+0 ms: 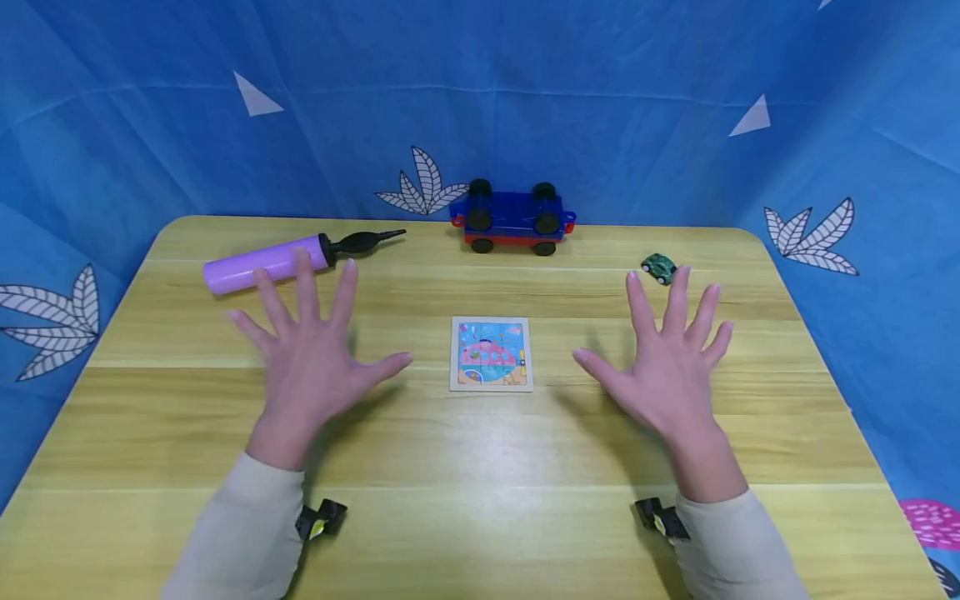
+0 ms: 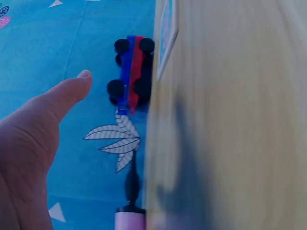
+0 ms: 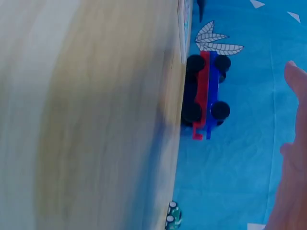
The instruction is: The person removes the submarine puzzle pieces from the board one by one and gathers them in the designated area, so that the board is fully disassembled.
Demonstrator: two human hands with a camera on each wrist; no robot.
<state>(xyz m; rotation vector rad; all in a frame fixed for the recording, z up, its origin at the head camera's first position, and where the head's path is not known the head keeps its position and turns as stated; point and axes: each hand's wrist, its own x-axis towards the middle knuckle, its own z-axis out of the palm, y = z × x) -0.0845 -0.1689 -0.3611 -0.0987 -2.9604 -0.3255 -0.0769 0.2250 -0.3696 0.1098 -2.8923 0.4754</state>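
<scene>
My left hand hovers over the table with fingers spread and nothing in it. Its fingertips overlap a purple hand pump with a black nozzle in the head view. On the other side, my right hand is also spread and holds nothing, its fingertips just short of a small green toy car. Between the hands lies a square picture puzzle in a pale frame, touched by neither. At the back edge stand a blue and a red toy wagon, the blue one wheels-up on the red one.
The wooden table has rounded far corners. Behind it and at both sides hangs a blue cloth with white leaves and triangles. A small black camera sits at the left cuff, and another black camera at the right.
</scene>
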